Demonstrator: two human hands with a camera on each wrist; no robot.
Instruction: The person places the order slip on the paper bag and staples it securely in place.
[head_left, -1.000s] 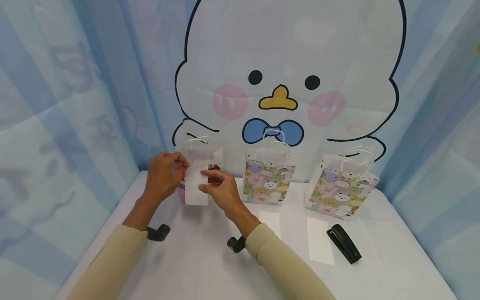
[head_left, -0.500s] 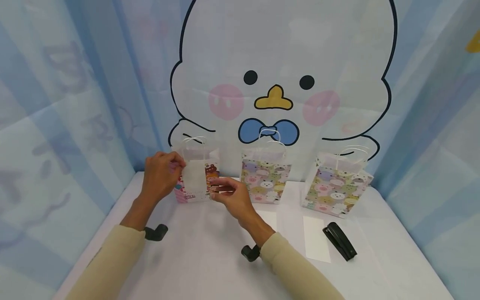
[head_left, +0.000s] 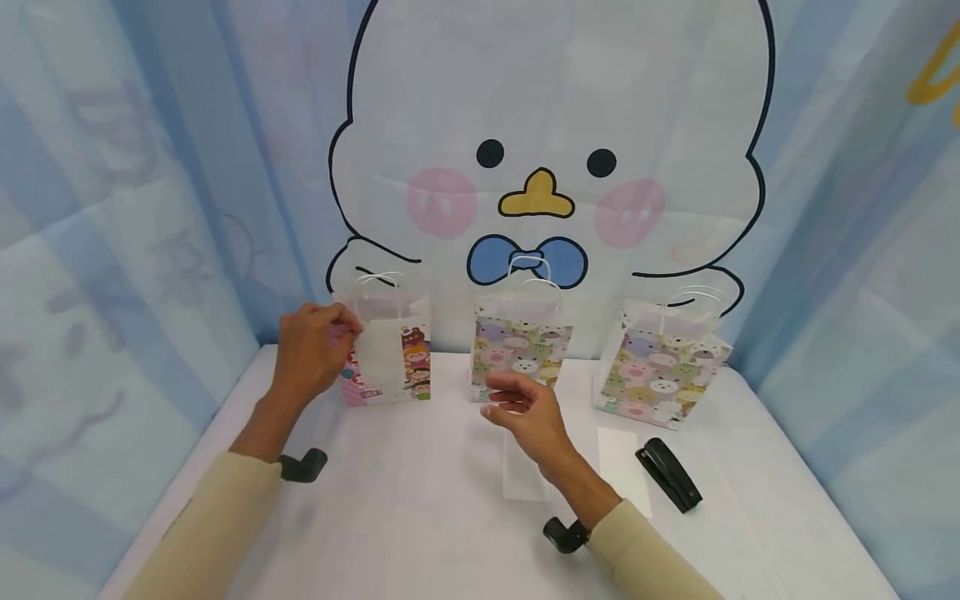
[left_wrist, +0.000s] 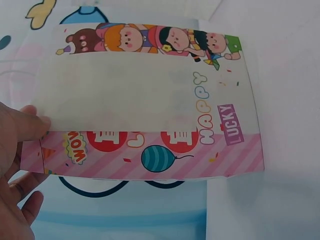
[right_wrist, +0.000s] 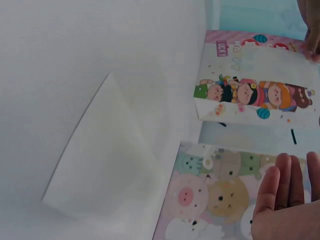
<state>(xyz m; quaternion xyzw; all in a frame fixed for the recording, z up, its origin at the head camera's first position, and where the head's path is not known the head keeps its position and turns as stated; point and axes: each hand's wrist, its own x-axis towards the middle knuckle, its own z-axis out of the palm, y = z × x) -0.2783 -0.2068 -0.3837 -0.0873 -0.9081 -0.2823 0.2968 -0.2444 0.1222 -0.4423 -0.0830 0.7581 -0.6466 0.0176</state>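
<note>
My left hand [head_left: 311, 350] pinches a blank white card [head_left: 380, 354] against the front of the left paper gift bag [head_left: 417, 362], which stands upright. In the left wrist view, the thumb [left_wrist: 37, 127] presses near the card's top edge while other fingers reach behind the bag. Cartoon children, a balloon and "HAPPY" lettering show around the card. My right hand [head_left: 532, 417] holds nothing; it hovers in front of the middle animal-print gift bag [head_left: 517, 342], its fingers loosely bent. Below that hand, another white card [head_left: 522, 471] lies on the table.
A second animal-print gift bag [head_left: 663, 375] stands at the right, slightly turned. Before it lie a third white card [head_left: 621, 462] and a black stapler [head_left: 667, 473]. Behind the white table [head_left: 420, 517] hangs a cartoon-printed curtain [head_left: 540, 100].
My right hand has let go of the card and moved right, away from the left bag. The left hand stays pinching the card at the bag. The head view has shifted slightly.
</note>
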